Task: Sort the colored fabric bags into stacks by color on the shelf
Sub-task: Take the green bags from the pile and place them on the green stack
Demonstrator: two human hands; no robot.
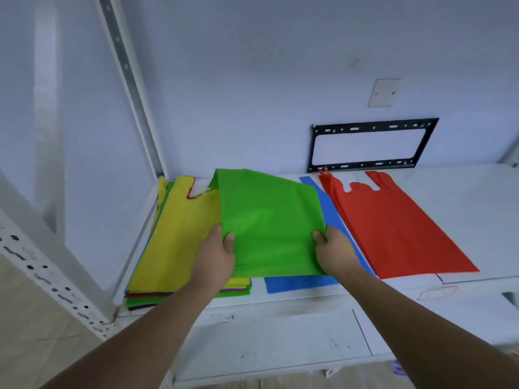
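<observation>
Right, here's a green bag point(269, 220) in play, held up over the shelf point(463, 206) near its front edge. The left hand point(217, 256) pinches its left side and the right hand point(334, 255) pinches its right side, each with the thumb on top and the fingers tucked beneath. It hangs across the gap between the mixed pile point(179, 234) in the shelf's left corner, yellow on top, and the blue bag point(297, 283) lying flat mid-shelf, overlapping both. Just beside the blue lies the red bag point(393, 228), handles toward the back edge. This looks like the carry step: one green picked out, not yet laid down. No green stack shows anywhere, so the next move calls for a bare patch. The widest one is toward the right end, which means crossing blue and red without dragging them. The far end of the green sags and may catch. On the wall behind are a black bracket point(370, 127) and a pale wall plate point(384, 92), and at the left stands a slotted upright point(129, 80)
</observation>
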